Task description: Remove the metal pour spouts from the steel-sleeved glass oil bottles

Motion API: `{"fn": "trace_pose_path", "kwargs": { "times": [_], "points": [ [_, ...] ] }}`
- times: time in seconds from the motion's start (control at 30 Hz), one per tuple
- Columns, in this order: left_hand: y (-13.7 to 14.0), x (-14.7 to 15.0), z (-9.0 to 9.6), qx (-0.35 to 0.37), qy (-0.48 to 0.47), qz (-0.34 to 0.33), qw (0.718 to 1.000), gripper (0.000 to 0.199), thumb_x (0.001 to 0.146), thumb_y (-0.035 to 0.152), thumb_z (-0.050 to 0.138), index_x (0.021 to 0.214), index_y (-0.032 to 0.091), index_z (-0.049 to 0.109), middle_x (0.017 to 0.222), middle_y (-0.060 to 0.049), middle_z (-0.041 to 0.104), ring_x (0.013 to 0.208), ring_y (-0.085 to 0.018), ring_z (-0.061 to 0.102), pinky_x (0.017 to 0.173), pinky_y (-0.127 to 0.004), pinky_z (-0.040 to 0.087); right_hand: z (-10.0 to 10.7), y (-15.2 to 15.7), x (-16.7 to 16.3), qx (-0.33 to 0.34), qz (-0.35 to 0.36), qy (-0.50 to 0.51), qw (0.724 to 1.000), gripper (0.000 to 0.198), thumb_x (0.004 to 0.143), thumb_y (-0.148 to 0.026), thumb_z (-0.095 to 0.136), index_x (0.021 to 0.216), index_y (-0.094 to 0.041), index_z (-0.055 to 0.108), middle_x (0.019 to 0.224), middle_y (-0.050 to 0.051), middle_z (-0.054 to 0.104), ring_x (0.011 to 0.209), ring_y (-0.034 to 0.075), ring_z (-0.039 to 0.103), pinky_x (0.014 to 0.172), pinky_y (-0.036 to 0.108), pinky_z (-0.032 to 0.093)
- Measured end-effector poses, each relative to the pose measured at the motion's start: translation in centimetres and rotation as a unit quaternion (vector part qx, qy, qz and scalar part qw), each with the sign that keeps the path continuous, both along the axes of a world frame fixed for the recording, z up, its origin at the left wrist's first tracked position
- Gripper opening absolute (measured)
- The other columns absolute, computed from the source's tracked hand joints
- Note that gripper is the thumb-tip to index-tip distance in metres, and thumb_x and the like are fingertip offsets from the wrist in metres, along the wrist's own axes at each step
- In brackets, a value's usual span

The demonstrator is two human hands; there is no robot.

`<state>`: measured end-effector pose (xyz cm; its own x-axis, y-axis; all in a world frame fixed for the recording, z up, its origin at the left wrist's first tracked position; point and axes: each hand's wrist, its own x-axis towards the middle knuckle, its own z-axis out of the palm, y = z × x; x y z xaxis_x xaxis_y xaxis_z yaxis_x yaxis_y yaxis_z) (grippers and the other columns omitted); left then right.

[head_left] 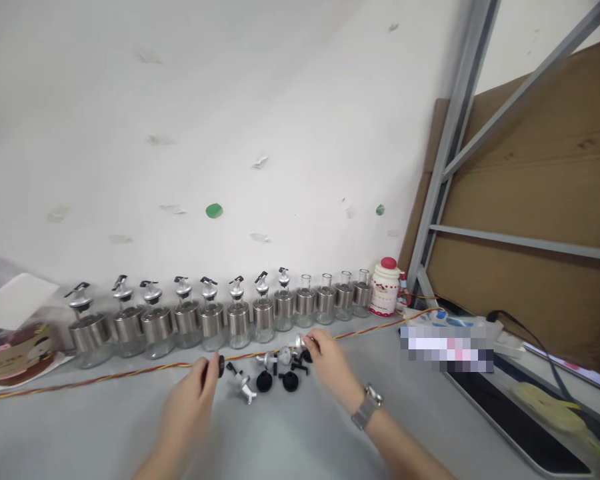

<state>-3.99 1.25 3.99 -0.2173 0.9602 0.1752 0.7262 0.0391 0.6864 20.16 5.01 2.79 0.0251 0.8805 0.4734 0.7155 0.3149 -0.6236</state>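
My left hand [190,400], closed in a pinch, holds a small black round piece [221,366] that looks like a stopper; the fingers partly hide it. My right hand [330,370] is closed on a silver bottle pourer top [301,342], with a black part by the fingertips. Between the hands lie loose silver pourers [242,385] and black rubber stoppers [291,381]. Behind them, a row of glass bottles with steel bands stands along the wall. Those on the left carry pourers, such as this bottle [213,320]; a few at the right, like this open bottle [326,301], have bare necks.
A twisted red-and-yellow cord [145,371] runs across the grey table [95,427] before the bottles. At the left sits a tea container [17,357]. A white-and-red jar [385,290] ends the row. Right of it are a blurred-out phone [447,348], a black tray [510,413] and a metal frame [443,153].
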Motion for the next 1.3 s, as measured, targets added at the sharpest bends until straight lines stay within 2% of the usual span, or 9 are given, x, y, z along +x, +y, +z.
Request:
{"fn": "trace_pose_path", "kwargs": {
  "times": [0.1, 0.27, 0.47, 0.73, 1.0, 1.17, 1.3],
  "points": [
    [-0.2, 0.3, -0.4, -0.037, 0.156, -0.016, 0.987, 0.031, 0.081, 0.046, 0.026, 0.076, 0.024, 0.047, 0.067, -0.002, 0.063, 0.059, -0.022, 0.058, 0.051, -0.026, 0.032, -0.9, 1.2, 0.7, -0.025, 0.004, -0.017, 1.000, 0.024, 0.081, -0.027, 0.044, 0.062, -0.017, 0.056, 0.068, 0.005, 0.057, 0.068, 0.018, 0.052, 0.065, 0.027, 0.038],
    [0.0, 0.6, -1.1, -0.078, 0.227, -0.031, 0.970, 0.033, 0.082, 0.046, 0.026, 0.073, 0.022, 0.047, 0.067, -0.005, 0.065, 0.060, -0.023, 0.061, 0.050, -0.026, 0.032, -2.2, 1.3, 0.2, -0.051, 0.013, -0.024, 0.998, 0.016, 0.077, -0.021, 0.048, 0.071, -0.016, 0.062, 0.075, 0.006, 0.060, 0.071, 0.018, 0.054, 0.067, 0.026, 0.038],
    [0.2, 0.6, -1.0, -0.091, 0.217, -0.024, 0.972, 0.033, 0.082, 0.049, 0.027, 0.072, 0.023, 0.044, 0.072, -0.005, 0.066, 0.062, -0.023, 0.061, 0.049, -0.026, 0.033, -1.8, 0.8, 0.0, -0.064, 0.024, -0.022, 0.997, 0.017, 0.078, -0.022, 0.048, 0.073, -0.016, 0.063, 0.077, 0.005, 0.057, 0.069, 0.016, 0.054, 0.066, 0.025, 0.038],
    [0.0, 0.8, -0.6, -0.105, 0.189, -0.032, 0.976, 0.036, 0.080, 0.053, 0.025, 0.066, 0.023, 0.039, 0.062, -0.002, 0.062, 0.059, -0.022, 0.059, 0.051, -0.025, 0.032, -1.5, 0.4, -0.2, -0.056, 0.044, -0.010, 0.997, 0.018, 0.080, -0.022, 0.046, 0.076, -0.017, 0.063, 0.079, 0.005, 0.055, 0.072, 0.016, 0.054, 0.069, 0.024, 0.039],
    [-0.1, 1.1, -1.0, -0.088, 0.178, -0.040, 0.979, 0.037, 0.080, 0.053, 0.025, 0.065, 0.023, 0.038, 0.057, -0.001, 0.059, 0.055, -0.019, 0.056, 0.050, -0.024, 0.030, -1.4, 0.4, -0.4, -0.035, 0.055, -0.010, 0.998, 0.020, 0.082, -0.023, 0.044, 0.082, -0.017, 0.063, 0.081, 0.005, 0.056, 0.075, 0.015, 0.054, 0.071, 0.024, 0.039],
    [-0.3, 1.1, -1.0, -0.076, 0.173, -0.041, 0.981, 0.038, 0.081, 0.054, 0.022, 0.064, 0.023, 0.037, 0.057, 0.000, 0.059, 0.054, -0.018, 0.056, 0.051, -0.024, 0.030, -1.6, 0.3, -0.5, -0.024, 0.058, -0.026, 0.998, 0.023, 0.083, -0.024, 0.043, 0.079, -0.018, 0.065, 0.077, 0.004, 0.056, 0.071, 0.015, 0.055, 0.068, 0.023, 0.041],
    [-0.8, 1.2, -0.8, -0.051, 0.177, -0.051, 0.982, 0.037, 0.083, 0.051, 0.019, 0.066, 0.024, 0.036, 0.060, -0.001, 0.060, 0.054, -0.018, 0.056, 0.051, -0.024, 0.031, -0.6, -0.2, -0.5, 0.008, 0.025, -0.035, 0.999, 0.028, 0.086, -0.029, 0.038, 0.089, -0.019, 0.063, 0.082, 0.006, 0.054, 0.076, 0.018, 0.053, 0.073, 0.028, 0.039]
  ]
}}
